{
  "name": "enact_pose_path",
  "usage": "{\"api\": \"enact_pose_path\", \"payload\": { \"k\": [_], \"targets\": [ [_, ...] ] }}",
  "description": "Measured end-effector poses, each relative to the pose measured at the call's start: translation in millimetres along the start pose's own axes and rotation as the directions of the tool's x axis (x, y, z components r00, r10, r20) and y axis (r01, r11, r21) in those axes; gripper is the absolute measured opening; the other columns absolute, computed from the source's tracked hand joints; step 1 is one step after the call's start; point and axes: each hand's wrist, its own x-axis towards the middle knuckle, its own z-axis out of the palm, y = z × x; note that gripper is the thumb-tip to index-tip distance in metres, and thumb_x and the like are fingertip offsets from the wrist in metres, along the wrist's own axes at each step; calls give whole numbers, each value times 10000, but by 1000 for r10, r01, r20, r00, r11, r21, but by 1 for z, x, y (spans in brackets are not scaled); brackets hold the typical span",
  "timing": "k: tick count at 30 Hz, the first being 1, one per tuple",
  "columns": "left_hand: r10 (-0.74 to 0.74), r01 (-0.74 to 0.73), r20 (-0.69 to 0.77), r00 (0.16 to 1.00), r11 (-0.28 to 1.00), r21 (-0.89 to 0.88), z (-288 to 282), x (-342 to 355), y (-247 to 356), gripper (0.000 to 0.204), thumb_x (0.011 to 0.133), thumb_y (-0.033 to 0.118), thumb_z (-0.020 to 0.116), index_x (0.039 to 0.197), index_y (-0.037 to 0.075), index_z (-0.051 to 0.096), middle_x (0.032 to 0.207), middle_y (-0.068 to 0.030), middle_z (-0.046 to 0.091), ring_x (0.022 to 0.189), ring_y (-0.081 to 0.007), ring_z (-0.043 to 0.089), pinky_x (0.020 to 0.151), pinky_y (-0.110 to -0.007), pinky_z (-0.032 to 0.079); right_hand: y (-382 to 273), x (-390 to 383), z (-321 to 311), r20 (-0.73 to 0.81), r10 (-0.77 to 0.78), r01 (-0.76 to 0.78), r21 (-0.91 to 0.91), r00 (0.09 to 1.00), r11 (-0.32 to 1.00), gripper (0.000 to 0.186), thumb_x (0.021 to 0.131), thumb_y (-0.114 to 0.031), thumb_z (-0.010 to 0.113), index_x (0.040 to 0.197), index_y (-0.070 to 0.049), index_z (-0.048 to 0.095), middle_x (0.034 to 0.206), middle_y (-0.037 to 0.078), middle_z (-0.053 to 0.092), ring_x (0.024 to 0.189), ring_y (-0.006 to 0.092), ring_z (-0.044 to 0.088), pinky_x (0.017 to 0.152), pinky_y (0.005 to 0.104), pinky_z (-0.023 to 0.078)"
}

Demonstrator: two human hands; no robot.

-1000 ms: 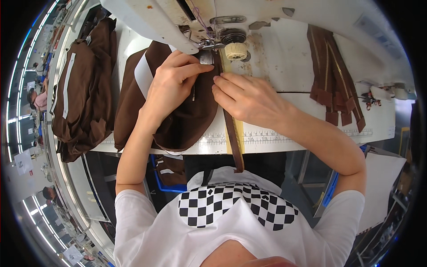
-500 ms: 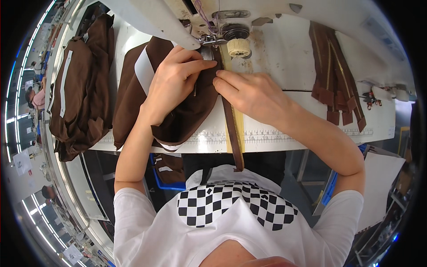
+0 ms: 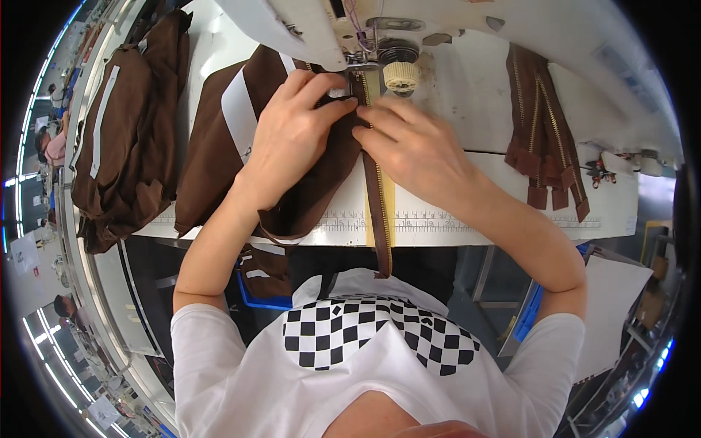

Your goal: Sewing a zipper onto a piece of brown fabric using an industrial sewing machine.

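My left hand pinches brown fabric just below the presser foot of the white sewing machine. My right hand has its fingers bent onto the fabric edge and the brown zipper with brass teeth, close beside my left fingertips. The zipper runs from under the foot down over a yellow strip and hangs past the table's front edge. A white band lies on the fabric left of my hand. The fingertips' exact grip is partly hidden.
Folded brown fabric pieces lie at left, spare zippers at right, near small scissors. A ruler scale runs along the table edge. A blue bin sits beneath. Co-workers are at far left.
Both hands have crept up slightly toward the presser foot, and my left index finger is more raised and bent. The whole view has shifted a little.
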Motion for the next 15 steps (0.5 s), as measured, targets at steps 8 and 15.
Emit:
{"api": "enact_pose_path", "payload": {
  "k": [8, 15],
  "targets": [
    [100, -102, -83, 992, 994, -25, 13, -4, -25, 290, 687, -8, 658, 973, 22, 704, 1014, -54, 683, 902, -216, 592, 758, -328, 474, 3, 6, 5, 71, 66, -60, -81, 995, 995, 322, 783, -143, 721, 1075, -15, 683, 1139, 103, 662, 1095, 227, 612, 974, 341, 488],
    [157, -157, -110, 981, 988, 11, 16, 7, -34, 259, 691, 25, 658, 944, 38, 714, 984, -25, 687, 915, -194, 583, 765, -306, 456, 9, 9, 9, 104, 160, -156, -52, 982, 986, 305, 799, -149, 708, 1073, -17, 685, 1115, 112, 669, 1061, 237, 628, 940, 340, 501]
  ]
}}
